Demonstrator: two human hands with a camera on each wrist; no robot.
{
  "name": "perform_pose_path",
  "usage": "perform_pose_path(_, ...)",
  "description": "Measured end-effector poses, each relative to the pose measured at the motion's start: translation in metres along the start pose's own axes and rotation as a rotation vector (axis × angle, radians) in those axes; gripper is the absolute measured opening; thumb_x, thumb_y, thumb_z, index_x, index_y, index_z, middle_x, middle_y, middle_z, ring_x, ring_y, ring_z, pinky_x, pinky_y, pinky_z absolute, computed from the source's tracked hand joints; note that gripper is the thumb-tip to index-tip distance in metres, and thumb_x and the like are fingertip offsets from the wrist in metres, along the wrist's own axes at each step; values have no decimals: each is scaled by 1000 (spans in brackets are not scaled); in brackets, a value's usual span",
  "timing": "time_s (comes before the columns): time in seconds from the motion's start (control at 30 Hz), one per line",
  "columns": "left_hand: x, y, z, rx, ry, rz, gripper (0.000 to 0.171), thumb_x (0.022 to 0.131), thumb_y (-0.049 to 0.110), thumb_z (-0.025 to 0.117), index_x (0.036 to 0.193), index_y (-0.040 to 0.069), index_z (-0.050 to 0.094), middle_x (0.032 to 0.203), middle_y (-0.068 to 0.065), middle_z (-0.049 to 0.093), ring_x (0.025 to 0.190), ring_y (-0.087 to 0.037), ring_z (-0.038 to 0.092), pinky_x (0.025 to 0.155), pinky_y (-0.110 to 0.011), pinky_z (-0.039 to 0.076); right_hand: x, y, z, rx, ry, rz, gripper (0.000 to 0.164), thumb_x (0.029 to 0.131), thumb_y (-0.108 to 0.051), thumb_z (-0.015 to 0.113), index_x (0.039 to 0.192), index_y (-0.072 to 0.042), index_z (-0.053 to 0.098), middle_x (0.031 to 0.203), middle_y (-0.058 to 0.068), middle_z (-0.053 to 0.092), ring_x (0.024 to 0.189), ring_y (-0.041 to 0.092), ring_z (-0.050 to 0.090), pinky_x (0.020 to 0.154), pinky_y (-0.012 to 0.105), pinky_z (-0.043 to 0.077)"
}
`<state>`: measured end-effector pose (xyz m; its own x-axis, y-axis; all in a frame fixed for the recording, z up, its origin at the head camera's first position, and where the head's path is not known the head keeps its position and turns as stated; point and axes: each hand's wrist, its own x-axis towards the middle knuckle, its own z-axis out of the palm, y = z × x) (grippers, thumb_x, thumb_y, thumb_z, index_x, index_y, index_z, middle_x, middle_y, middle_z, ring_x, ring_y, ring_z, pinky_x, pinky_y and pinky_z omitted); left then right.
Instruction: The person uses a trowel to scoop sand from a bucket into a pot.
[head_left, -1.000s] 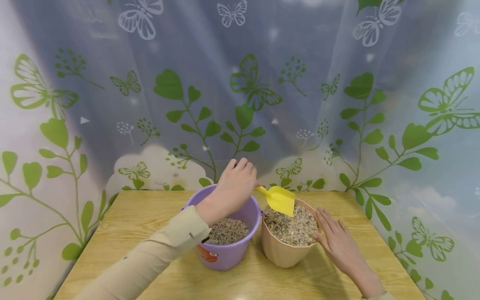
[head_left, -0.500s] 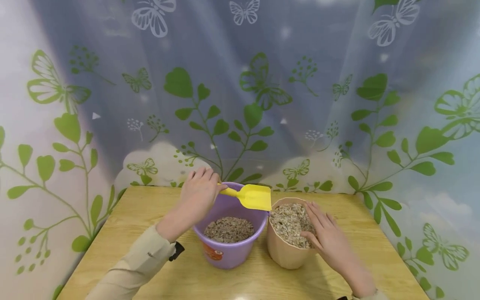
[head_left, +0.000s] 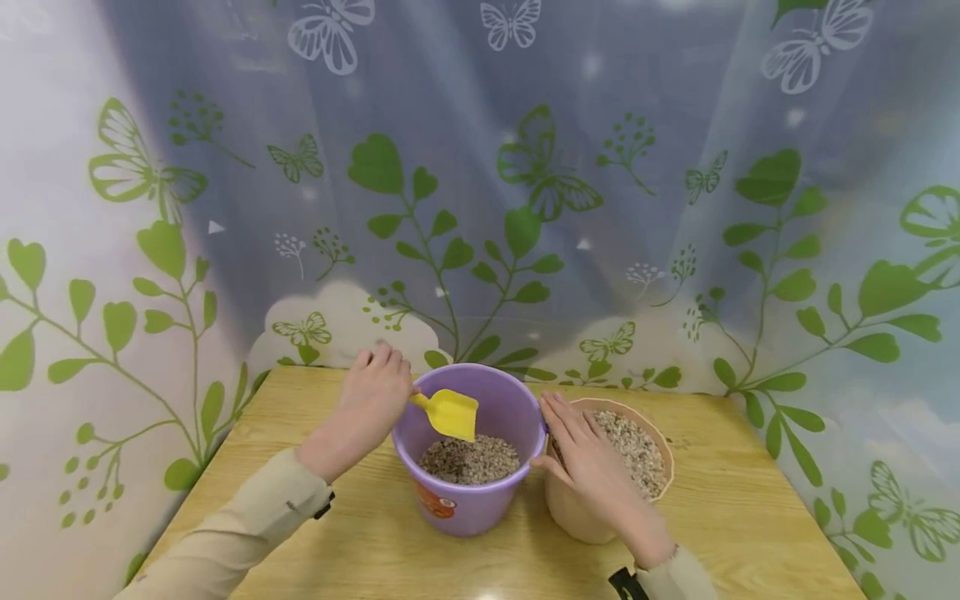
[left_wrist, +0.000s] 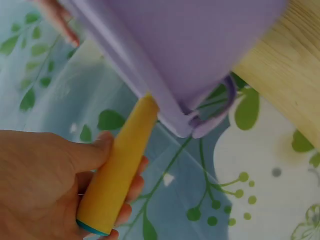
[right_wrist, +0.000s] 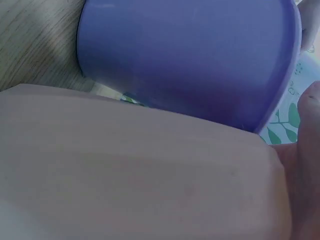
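Note:
A small yellow toy shovel (head_left: 452, 414) is held by my left hand (head_left: 372, 396), its blade tilted over the inside of the purple bucket (head_left: 474, 512). In the left wrist view, the thumb and fingers wrap round the shovel's yellow handle (left_wrist: 120, 165) just outside the bucket's rim. Coarse grey-brown gravel (head_left: 471, 461) covers the bucket's bottom. To its right stands a beige pot (head_left: 576, 510) filled nearly to the rim with paler gravel (head_left: 633, 450). My right hand (head_left: 596, 471) reaches across the pot, fingers straight, fingertips at the bucket's right rim.
Both containers stand side by side on a light wooden table (head_left: 360, 533). A curtain (head_left: 450, 208) printed with leaves and butterflies hangs behind the table's far edge and along both sides. The bucket's handle (left_wrist: 225, 107) hangs down by its rim.
My left hand has carried the shovel left from above the pot to above the bucket. My right hand has moved left from the pot's right rim to the bucket's rim.

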<state>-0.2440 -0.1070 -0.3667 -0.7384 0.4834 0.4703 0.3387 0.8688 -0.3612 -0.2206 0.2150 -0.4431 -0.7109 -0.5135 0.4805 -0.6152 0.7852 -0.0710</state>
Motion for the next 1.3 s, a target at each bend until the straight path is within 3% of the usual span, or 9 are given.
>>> perform_pose_path(0.13,5,10,7,209,-42,94,19,91,19,70,78,6,66,79,-5,60,85,-22,48,82,-36,39,1,-1,4,6,-46,24,88,100,-66,27,155,2,33,161,19,32,147,38,34,113,61,31)
perform_pose_path(0.27,15,31,6,379,-231,166,26,96,30,62,78,14,71,74,3,57,82,-18,41,83,-33,33,-1,-1,7,34,-59,38,85,100,-63,35,156,1,30,162,18,29,148,36,33,114,60,31)
perform_pose_path(0.4,23,51,6,460,-395,215,26,99,38,58,90,20,75,78,5,59,85,-18,42,84,-34,32,-2,0,9,27,-39,23,85,100,-64,33,156,1,31,162,18,31,146,37,35,112,60,33)
perform_pose_path(0.57,24,63,16,497,-433,235,24,99,37,58,96,21,76,80,3,60,85,-19,43,84,-34,33,-2,-1,12,19,-34,10,85,101,-64,30,155,1,32,161,19,31,146,38,36,112,60,33)
perform_pose_path(0.77,26,58,38,427,-376,237,24,99,32,60,85,19,75,76,4,59,85,-18,42,83,-34,32,-3,-2,9,25,-36,15,85,101,-64,33,156,1,31,162,18,30,147,37,34,114,58,31)
perform_pose_path(1.1,24,48,58,307,-62,270,25,96,20,60,73,13,68,72,2,60,81,-18,43,78,-33,32,-3,-1,8,34,-51,45,84,100,-62,40,157,0,30,163,17,28,148,35,32,115,57,30)
perform_pose_path(1.3,26,46,58,239,55,296,21,92,16,64,72,10,66,72,-1,59,80,-19,44,74,-32,34,-1,-2,8,47,-60,54,85,100,-63,38,157,-1,29,163,17,28,149,34,31,115,57,30)
